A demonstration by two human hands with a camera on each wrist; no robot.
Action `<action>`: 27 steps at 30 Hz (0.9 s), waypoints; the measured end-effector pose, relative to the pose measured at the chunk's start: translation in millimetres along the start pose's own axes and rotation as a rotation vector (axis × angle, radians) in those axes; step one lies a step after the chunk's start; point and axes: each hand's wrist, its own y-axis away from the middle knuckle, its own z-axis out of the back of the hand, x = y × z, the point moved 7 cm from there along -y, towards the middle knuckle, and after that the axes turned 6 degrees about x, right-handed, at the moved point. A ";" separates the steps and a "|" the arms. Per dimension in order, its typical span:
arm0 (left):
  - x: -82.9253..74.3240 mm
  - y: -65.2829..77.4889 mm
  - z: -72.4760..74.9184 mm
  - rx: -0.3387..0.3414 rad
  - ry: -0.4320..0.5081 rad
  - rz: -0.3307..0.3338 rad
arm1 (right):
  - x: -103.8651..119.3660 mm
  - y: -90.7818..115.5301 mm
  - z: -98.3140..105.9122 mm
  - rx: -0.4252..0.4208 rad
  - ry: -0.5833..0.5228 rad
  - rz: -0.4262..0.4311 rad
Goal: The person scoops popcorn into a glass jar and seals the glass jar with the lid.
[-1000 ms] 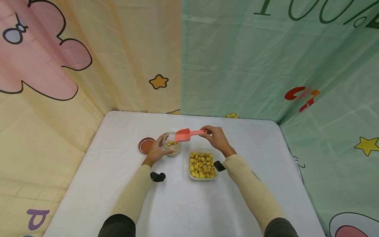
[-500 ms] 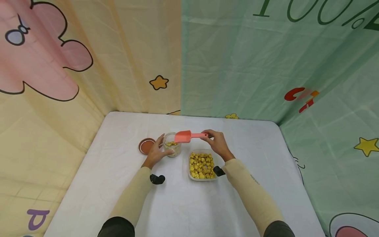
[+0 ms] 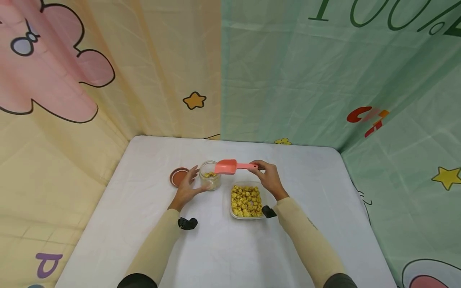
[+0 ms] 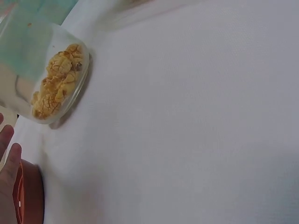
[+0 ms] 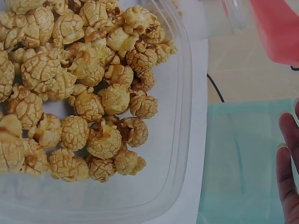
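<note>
A clear jar (image 3: 213, 185) stands upright on the white-covered table, with a few pieces of caramel popcorn (image 4: 58, 81) at its bottom. My left hand (image 3: 185, 191) is beside it on the left, fingers spread and extended; in the left wrist view the fingers are apart from the glass. With thumb and fingers, my right hand (image 3: 269, 179) pinches the handle end of a pink scoop (image 3: 226, 167), whose blade hangs over the right side of the jar mouth. No popcorn can be made out in the scoop. Below the right forearm sits a clear container (image 3: 246, 218) full of popcorn (image 5: 84, 88).
A reddish-brown round lid (image 3: 178, 177) lies on the table left of the jar, behind the left fingers. Patterned curtains (image 3: 281, 80) stand along the table's back and sides. The table (image 3: 223, 252) carries a white cloth.
My left hand has let go of the jar and drawn back to the left, its fingers spreading. My right hand and the scoop have shifted slightly toward me and to the right.
</note>
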 end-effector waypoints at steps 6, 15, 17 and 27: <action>0.5 13.7 0.8 -0.021 0.003 -0.070 | -4.1 9.4 8.6 -0.015 -0.016 0.004; 7.7 40.8 -0.9 -0.043 0.056 -0.108 | -13.2 23.4 21.2 -0.036 -0.023 -0.014; 2.7 48.9 -1.8 -0.045 0.065 -0.102 | -15.6 26.6 23.8 -0.039 -0.027 -0.022; -16.2 79.9 -19.2 -0.046 0.007 -0.127 | -28.7 45.2 37.2 -0.052 0.006 -0.027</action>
